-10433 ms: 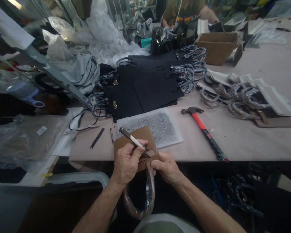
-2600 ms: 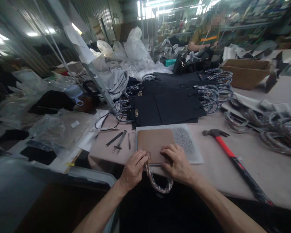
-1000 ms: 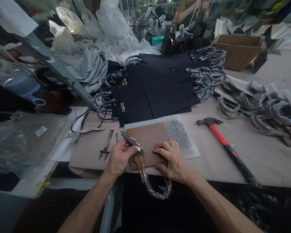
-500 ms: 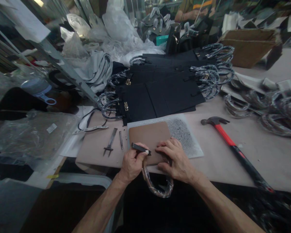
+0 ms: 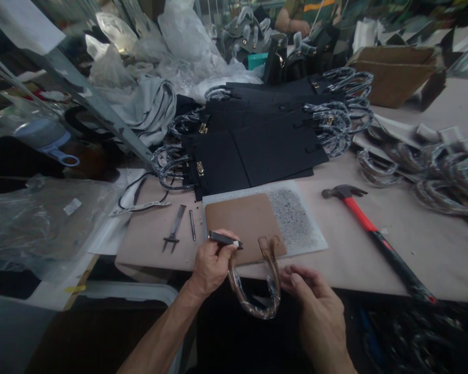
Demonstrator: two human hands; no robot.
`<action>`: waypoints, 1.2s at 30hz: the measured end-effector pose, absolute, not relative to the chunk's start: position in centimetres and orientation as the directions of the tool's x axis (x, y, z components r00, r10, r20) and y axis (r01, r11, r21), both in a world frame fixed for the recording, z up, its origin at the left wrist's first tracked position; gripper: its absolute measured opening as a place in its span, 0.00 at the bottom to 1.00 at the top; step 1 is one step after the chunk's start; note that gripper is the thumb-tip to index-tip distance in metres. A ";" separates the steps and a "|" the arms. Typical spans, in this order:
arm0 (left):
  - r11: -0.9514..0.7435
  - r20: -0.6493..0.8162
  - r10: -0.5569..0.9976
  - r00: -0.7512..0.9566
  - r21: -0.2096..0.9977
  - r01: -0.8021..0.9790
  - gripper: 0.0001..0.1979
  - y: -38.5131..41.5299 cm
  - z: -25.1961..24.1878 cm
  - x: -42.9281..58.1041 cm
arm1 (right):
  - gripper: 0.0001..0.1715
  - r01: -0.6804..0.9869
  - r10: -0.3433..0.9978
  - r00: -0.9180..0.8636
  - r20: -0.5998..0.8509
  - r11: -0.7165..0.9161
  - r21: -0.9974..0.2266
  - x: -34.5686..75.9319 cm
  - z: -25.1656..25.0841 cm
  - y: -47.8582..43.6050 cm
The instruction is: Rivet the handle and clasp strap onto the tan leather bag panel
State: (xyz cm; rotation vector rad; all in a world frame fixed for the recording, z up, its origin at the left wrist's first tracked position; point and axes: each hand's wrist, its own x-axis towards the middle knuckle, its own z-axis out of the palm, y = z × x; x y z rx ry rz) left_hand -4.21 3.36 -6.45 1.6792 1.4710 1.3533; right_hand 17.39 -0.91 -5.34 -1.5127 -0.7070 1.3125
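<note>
A brown leather panel (image 5: 242, 223) lies on a speckled grey pad (image 5: 292, 215) at the table's near edge. Its plastic-wrapped brown handle (image 5: 257, 296) loops down over the edge. My left hand (image 5: 210, 262) is closed on a slim dark tool with a pale tip (image 5: 224, 239), held at the handle's left end. My right hand (image 5: 315, 306) is just off the table to the right of the handle, fingers loosely curled and apart, holding nothing.
A red-handled hammer (image 5: 370, 231) lies right of the pad. Small metal tools (image 5: 175, 234) lie to its left. Stacked black panels with wrapped handles (image 5: 257, 140) fill the middle; loose wrapped handles (image 5: 425, 171) right. A cardboard box (image 5: 390, 72) and another person (image 5: 296, 13) sit far back.
My right hand has lifted off the brown panel and drawn back below the table edge, baring the handle's right end. The left hand still grips the tool.
</note>
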 end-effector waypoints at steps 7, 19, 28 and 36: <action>-0.198 0.246 0.963 -0.107 0.921 0.336 0.04 2.6 -5.9 -4.0 | 0.19 -0.643 0.651 -0.249 -0.717 -0.665 -0.380 16.5 -6.0 -0.6; -0.136 0.180 0.969 -0.172 0.962 0.237 0.03 2.3 -6.4 -3.9 | 0.25 -0.721 0.692 -0.350 -0.632 -0.629 -0.290 15.2 -5.7 -1.4; -0.026 0.009 0.983 -0.185 0.996 -0.089 0.08 2.5 -5.6 -3.9 | 0.16 -0.699 0.691 -0.612 -0.385 -0.700 -0.145 15.4 -7.7 -1.6; 0.010 -0.027 0.985 -0.168 0.995 -0.102 0.07 2.3 -5.0 -3.7 | 0.18 -0.702 0.863 -0.408 -0.298 -0.505 -0.502 13.4 -7.8 -1.8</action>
